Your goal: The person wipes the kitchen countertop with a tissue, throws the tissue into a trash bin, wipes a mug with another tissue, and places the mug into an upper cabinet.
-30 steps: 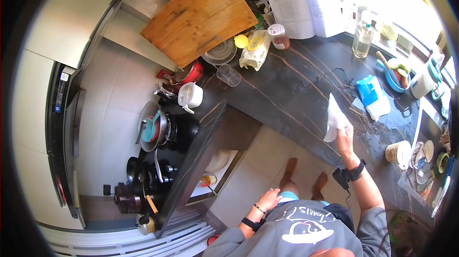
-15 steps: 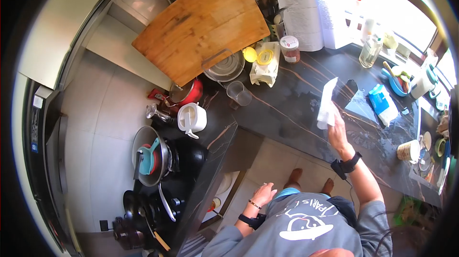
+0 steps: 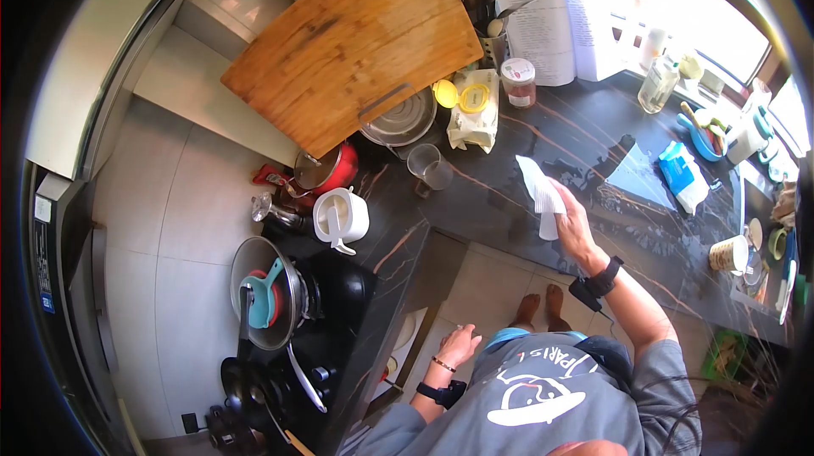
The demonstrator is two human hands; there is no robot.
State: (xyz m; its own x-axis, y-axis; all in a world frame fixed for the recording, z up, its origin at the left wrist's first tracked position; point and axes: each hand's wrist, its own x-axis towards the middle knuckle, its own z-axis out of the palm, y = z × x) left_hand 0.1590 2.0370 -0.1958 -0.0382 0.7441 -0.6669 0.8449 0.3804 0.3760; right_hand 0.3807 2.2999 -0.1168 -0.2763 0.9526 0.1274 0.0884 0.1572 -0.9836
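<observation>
Gripping a white sheet (image 3: 539,188) above the dark surface (image 3: 500,169)

The right hand (image 3: 572,223) has its grip closed on the thin, creased sheet, which juts out past the fingers near the front edge. The left hand (image 3: 459,346) hangs loosely open by the person's waist, fingers a little bent, well apart from the sheet.

Wet patches shine on the dark stone to the right of the sheet, with a blue-and-white packet (image 3: 682,176) just beyond them and a patterned cup (image 3: 728,253) nearer the person. On the other side, a clear tumbler (image 3: 436,175) stands between the sheet and a white lidded container (image 3: 341,217). Farther back I see a pack with its yellow lid flipped open (image 3: 473,121), a jar (image 3: 519,83) beside it, and an open book (image 3: 536,41) propped upright behind. A big wooden board (image 3: 356,45) partly covers a glass lid (image 3: 398,119).
</observation>
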